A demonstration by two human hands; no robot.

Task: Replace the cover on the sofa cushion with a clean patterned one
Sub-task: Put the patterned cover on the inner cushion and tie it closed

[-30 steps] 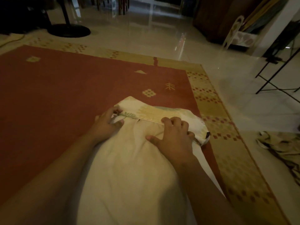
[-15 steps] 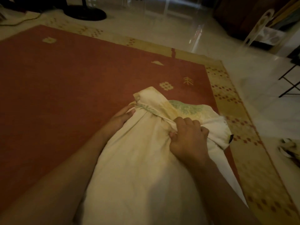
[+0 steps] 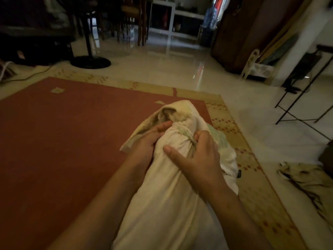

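Our left hand (image 3: 149, 139) and right hand (image 3: 198, 159) both curl tightly into the bunched edge of the patterned cover (image 3: 182, 112), left fingers gripping it at the cushion's near side, right fingers hooked into the gathered hem with the thumb laid flat across the cream sofa cushion (image 3: 167, 204). The cushion runs from the bottom of the frame up between our forearms, its far end wrapped in the pale cover with faint green and yellow print, the fabric humped and folded over on top. It lies on a brick-red rug (image 3: 63, 141) near the rug's right side, where a tan border (image 3: 252, 192) dotted with small red marks meets glossy pale floor tiles (image 3: 162, 69). A crumpled piece of cloth (image 3: 306, 177) lies on the tiles to the right, well apart from the cushion. Beyond the rug we see the round black base of a standing fan (image 3: 90, 62), a cable (image 3: 27, 78) trailing along the floor at left, a white shelf unit (image 3: 171, 17) at the back, a dark wooden cabinet (image 3: 243, 33) and a thin black metal stand (image 3: 302, 98) at right. The room is dim.
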